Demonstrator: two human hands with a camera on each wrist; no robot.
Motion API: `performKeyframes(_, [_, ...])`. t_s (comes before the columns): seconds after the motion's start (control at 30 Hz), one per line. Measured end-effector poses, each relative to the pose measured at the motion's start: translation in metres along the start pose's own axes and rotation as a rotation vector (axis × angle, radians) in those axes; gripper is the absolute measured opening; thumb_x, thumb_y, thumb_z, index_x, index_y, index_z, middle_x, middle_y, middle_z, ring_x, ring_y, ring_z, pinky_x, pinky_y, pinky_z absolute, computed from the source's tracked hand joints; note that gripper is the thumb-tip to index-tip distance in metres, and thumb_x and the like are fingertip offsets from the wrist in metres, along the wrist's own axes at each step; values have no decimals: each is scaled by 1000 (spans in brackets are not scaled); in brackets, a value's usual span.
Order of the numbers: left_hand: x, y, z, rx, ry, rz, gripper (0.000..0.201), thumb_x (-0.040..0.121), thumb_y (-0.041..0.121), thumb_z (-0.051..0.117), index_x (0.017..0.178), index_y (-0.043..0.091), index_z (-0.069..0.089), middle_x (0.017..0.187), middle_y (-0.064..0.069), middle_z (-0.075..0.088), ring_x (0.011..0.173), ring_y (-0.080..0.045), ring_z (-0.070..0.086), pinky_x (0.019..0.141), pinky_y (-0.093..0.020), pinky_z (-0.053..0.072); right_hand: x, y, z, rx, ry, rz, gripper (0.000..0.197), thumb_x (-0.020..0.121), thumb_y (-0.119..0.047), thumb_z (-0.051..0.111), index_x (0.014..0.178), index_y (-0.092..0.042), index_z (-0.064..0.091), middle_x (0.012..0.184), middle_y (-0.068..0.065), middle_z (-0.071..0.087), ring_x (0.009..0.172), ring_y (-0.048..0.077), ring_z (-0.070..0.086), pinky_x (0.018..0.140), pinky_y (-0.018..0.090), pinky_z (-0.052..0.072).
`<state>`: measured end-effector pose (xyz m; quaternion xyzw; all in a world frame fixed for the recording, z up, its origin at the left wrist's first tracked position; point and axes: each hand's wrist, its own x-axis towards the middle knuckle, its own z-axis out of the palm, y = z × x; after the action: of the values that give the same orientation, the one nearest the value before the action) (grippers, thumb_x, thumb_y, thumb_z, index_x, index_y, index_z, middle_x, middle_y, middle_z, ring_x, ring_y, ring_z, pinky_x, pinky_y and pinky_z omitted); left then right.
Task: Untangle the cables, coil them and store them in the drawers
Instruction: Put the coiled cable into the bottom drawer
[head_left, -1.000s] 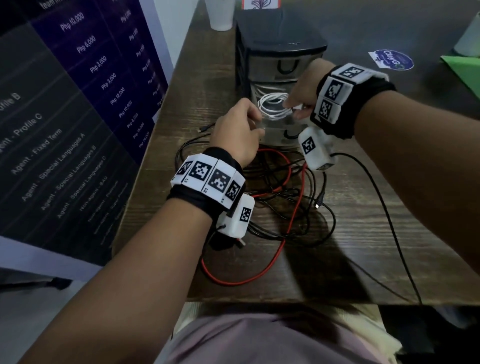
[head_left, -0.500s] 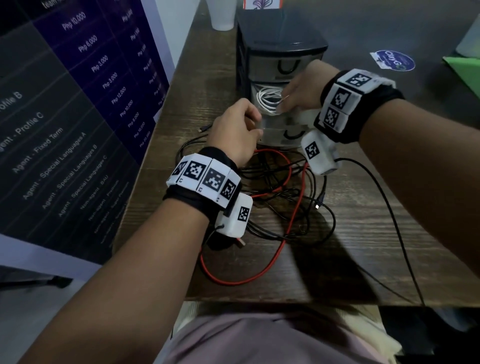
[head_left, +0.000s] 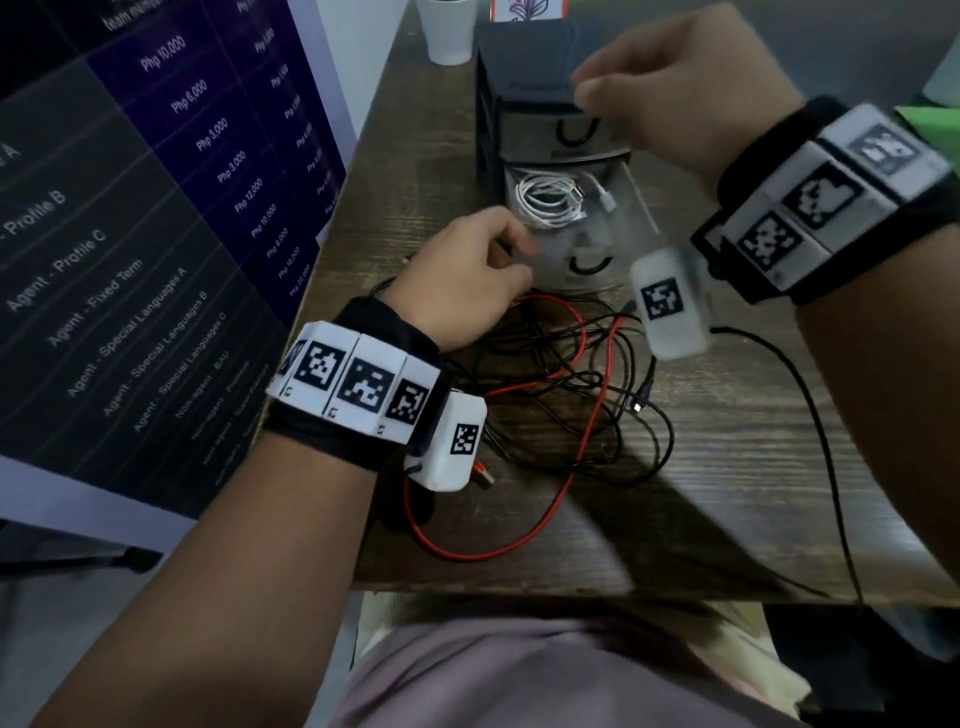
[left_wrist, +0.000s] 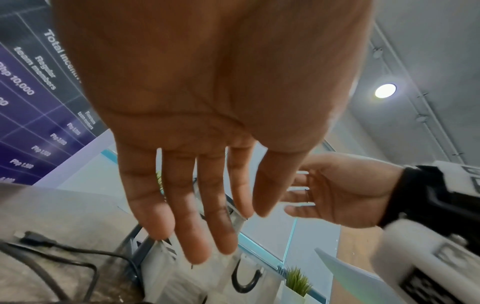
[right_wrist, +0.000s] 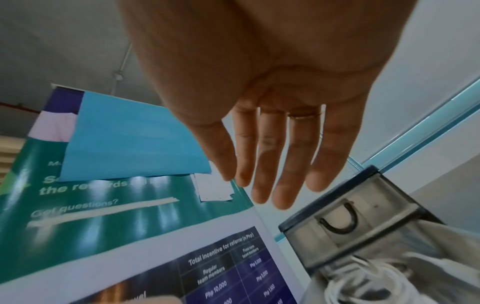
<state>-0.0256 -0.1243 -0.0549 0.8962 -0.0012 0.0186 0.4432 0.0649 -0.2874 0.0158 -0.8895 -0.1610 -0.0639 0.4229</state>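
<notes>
— Head view first: where are the cables?
— A coiled white cable (head_left: 548, 200) lies in the pulled-out middle drawer (head_left: 587, 244) of the small drawer unit (head_left: 524, 62). A tangle of black cables (head_left: 587, 374) and a red cable (head_left: 498, 540) lies on the bench (head_left: 753, 467) in front of it.
— And the hands?
— The left hand (head_left: 462, 273) is by the drawer's front, the right hand (head_left: 680, 88) raised over the unit, blurred.
— Left wrist view?
— Left fingers (left_wrist: 197, 216) straight and released, holding nothing.
— Right wrist view?
— Right fingers (right_wrist: 272, 164) likewise straight and empty, above the closed top drawer (right_wrist: 345, 222).
</notes>
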Motion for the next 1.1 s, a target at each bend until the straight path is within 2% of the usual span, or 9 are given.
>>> performKeyframes(0.17, [-23,-6,-4,26,-41,-24,7,90,22,66,95,26,64,90,6,68,86,-15,66,87,-42,54,-40,19,-7,36,-163,-42,12,85,-34,69,87,-23,74,82,3,76,75,21,72,68,37,57])
performKeyframes(0.3, [-36,-13,-5,100,-64,-57,6,91,27,64,96,30,64,90,8,68,86,-12,65,87,-42,53,-69,42,6,-96,-314,10,6,88,-30,70,92,-27,74,76,-4,74,71,4,69,69,20,50])
performKeyframes(0.43, [-40,-13,-1,144,-73,-87,5,91,29,64,95,29,64,85,9,67,82,-9,64,83,-38,53,-88,53,21,-208,-461,12,9,88,-33,71,96,-33,74,83,-15,72,78,-5,65,75,16,49])
performKeyframes(0.57, [-40,-18,4,206,-40,-99,6,91,28,64,97,28,64,83,12,61,77,-4,55,71,-27,43,-91,49,26,-196,-386,-20,10,91,-30,67,98,-32,74,83,-17,70,76,-8,62,70,9,44])
performKeyframes(0.67, [-42,-23,8,219,-49,-124,14,90,29,67,102,28,61,88,12,60,81,-2,55,68,-22,41,-89,46,31,-184,-345,-20,9,92,-25,67,95,-29,74,58,-24,57,55,-17,52,52,0,35])
performKeyframes(0.73, [-44,-26,10,200,-52,-139,22,88,28,69,108,27,60,97,11,61,89,-5,57,74,-23,44,-87,45,38,-219,-350,-39,10,91,-26,67,98,-30,73,60,-22,53,57,-13,53,55,3,36])
performKeyframes(0.87, [-46,-25,17,181,-25,-120,33,85,26,73,114,25,57,111,5,59,101,-11,58,87,-27,46,-82,51,57,-328,-436,-31,20,89,-22,68,107,-30,72,96,-10,66,88,6,57,76,17,43])
performKeyframes(0.97, [-47,-24,25,190,-14,-87,39,83,24,73,118,26,55,117,4,56,107,-11,55,90,-25,43,-81,57,65,-427,-503,1,20,88,-22,69,107,-26,73,107,0,71,101,18,63,90,29,51])
performKeyframes(1.1, [-45,-29,28,231,-21,-80,48,87,19,69,132,24,52,133,2,54,125,-12,49,105,-29,40,-84,52,56,-368,-397,1,14,90,-42,67,92,-31,75,78,-9,65,77,10,59,70,24,39])
